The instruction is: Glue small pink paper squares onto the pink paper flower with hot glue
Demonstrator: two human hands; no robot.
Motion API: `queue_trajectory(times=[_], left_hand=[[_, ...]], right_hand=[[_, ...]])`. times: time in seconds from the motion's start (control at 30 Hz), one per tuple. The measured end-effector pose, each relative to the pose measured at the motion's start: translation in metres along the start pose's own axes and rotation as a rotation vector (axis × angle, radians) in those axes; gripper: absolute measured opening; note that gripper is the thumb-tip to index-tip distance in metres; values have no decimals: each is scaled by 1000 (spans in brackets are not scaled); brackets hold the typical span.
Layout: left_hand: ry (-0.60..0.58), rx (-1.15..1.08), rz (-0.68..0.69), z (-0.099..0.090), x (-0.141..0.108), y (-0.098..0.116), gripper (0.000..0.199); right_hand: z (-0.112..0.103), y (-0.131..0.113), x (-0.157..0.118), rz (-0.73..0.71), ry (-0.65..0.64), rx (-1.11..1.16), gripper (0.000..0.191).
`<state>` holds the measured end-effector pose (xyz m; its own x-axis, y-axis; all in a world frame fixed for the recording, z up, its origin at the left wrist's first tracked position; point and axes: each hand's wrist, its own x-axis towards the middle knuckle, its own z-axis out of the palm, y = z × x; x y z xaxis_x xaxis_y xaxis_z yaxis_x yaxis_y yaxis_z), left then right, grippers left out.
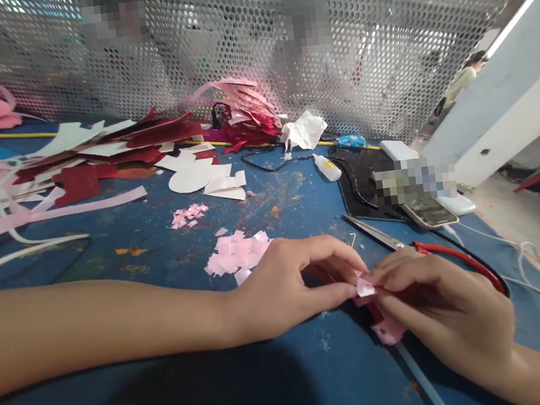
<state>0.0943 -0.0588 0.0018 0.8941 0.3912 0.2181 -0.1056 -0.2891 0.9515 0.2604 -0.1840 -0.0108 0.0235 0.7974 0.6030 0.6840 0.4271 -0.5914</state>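
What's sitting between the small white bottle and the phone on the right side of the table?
Between the small white bottle and the phone lies a flat black board, with a black cable across it, in the head view.

Scissors point(382, 236): smooth shiny metal blades, red handles look plastic. Table point(158, 248) under scissors: smooth blue, specked. Pink piece point(364, 285) in front of scissors: thin, glossy. Pink scraps point(237, 253) left of scissors: papery, light sheen. Panel point(232, 44) beyond scissors: perforated, metallic.
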Motion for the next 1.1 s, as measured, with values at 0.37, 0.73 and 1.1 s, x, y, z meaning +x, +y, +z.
queue_trajectory(times=[0.37,0.73,1.1], left_hand=[[11,121,131,1,-2,0,12],[15,86,104,1,-2,-1,12],[-2,73,115,2,-2,-4,26]], right_hand=[[3,5,-9,69,39,-1,17],[3,3,-7,59,31,-19,18],[4,3,-5,47,-7,-51,19]])
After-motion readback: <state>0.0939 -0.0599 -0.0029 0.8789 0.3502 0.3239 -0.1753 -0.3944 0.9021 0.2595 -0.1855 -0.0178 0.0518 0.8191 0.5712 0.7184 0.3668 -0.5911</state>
